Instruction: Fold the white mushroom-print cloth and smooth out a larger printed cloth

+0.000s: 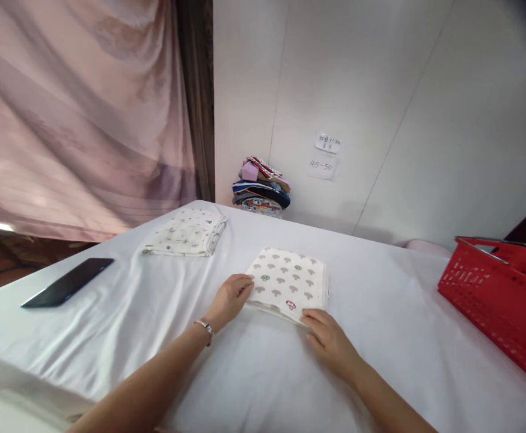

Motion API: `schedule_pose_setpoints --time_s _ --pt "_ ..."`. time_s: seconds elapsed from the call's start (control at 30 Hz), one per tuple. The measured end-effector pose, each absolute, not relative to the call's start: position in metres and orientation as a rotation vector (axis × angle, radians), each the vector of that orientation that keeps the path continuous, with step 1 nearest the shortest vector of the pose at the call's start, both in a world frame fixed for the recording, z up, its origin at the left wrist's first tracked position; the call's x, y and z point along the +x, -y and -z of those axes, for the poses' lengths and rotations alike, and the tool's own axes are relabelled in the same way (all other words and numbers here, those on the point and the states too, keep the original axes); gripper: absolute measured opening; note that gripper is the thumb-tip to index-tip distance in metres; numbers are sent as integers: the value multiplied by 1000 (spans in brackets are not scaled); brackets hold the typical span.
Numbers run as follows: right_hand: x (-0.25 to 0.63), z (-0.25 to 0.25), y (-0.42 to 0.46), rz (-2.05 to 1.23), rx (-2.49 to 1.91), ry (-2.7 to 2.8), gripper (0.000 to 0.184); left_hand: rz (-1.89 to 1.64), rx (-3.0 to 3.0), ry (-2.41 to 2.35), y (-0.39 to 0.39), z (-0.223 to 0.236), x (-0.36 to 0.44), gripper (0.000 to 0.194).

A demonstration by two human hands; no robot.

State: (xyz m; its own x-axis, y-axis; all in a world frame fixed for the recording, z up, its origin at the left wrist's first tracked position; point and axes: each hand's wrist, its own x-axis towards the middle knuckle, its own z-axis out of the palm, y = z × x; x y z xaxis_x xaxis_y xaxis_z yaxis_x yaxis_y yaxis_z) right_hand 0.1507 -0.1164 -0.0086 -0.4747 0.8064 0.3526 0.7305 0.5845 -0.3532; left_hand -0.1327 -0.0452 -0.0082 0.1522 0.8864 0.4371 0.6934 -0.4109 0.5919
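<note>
A folded white cloth with a mushroom print (290,281) lies on the white-covered table (380,337). My left hand (230,297) grips its near left edge, fingers curled onto the fabric. My right hand (328,337) pinches the near right corner of the same cloth. A bracelet shows on my left wrist.
A second folded white cloth (186,233) lies farther back on the left. A dark phone (68,282) rests near the left edge. A stack of coloured folded cloths (261,187) sits against the wall. A red plastic basket (501,294) stands at the right.
</note>
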Motion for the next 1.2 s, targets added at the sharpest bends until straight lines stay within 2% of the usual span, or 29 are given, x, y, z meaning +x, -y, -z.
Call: schedule_pose_setpoints --time_s 0.07,0.23,0.37,0.53,0.7,0.9,1.07,1.2 --pt "150 2 113 -191 -1228 2296 33 -1011 2058 -1672 31 2 -131 29" --pt "139 0 97 -42 -1222 2362 37 -563 1841 -1883 -2 -10 -119 52" --pt "140 15 95 -10 -1289 2524 49 -483 1776 -1818 10 -9 -117 57" --pt "156 10 110 -128 -1232 2646 48 -447 1658 -1683 57 -3 -135 69" --pt "148 -13 105 -246 -1272 2556 46 -466 1992 -1868 60 -9 -132 63" --pt "113 -18 46 -189 -1365 2411 51 -622 2523 -1835 18 -20 -94 53" --pt "112 -6 -11 -173 -1719 2424 59 -428 2434 -1865 -15 1 -84 62" --pt "124 10 -28 -198 -1860 2409 66 -450 2390 -1863 -20 18 -89 66"
